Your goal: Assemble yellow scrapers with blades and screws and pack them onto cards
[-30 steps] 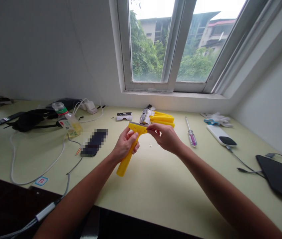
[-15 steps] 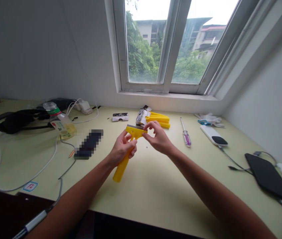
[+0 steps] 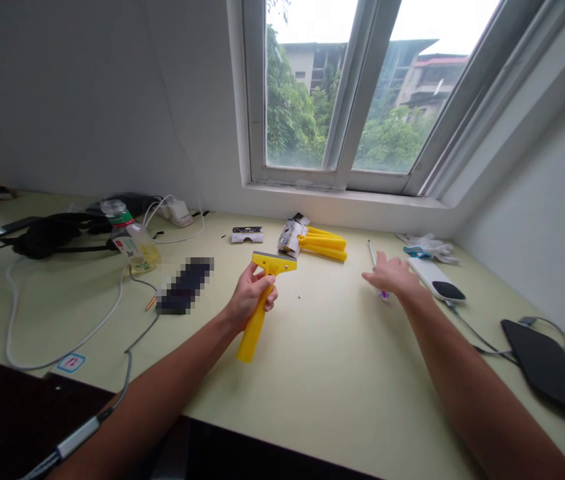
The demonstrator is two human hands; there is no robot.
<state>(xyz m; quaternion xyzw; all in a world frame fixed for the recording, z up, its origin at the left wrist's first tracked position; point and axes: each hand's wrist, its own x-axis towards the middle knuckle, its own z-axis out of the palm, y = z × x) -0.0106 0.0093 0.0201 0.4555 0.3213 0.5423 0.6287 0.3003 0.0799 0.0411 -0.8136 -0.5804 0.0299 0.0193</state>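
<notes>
My left hand [image 3: 253, 297] is closed around the neck of a yellow scraper [image 3: 252, 337], its wide head and metal blade edge pointing away from me. A screw shows near the right end of the head. Over on the right, my right hand [image 3: 391, 275] is above a screwdriver [image 3: 384, 294] with a clear and purple handle. Its fingers are spread, and they hide most of the handle; whether they touch it I cannot tell. A tiny metal part [image 3: 299, 297] lies on the table to the right of the scraper.
Several more yellow scrapers [image 3: 325, 245] in packaging lie at the back, beside a card label [image 3: 247, 235]. A bottle [image 3: 132, 243], a pixelated dark object [image 3: 186, 285] and cables are on the left. Gloves [image 3: 430, 247], a white device [image 3: 436, 280] and a black phone-like slab [image 3: 550, 367] are on the right.
My right hand has left the scraper's head and moved right to the screwdriver, its fingers opening from a pinch. The left hand keeps its hold on the scraper. The view has shifted slightly.
</notes>
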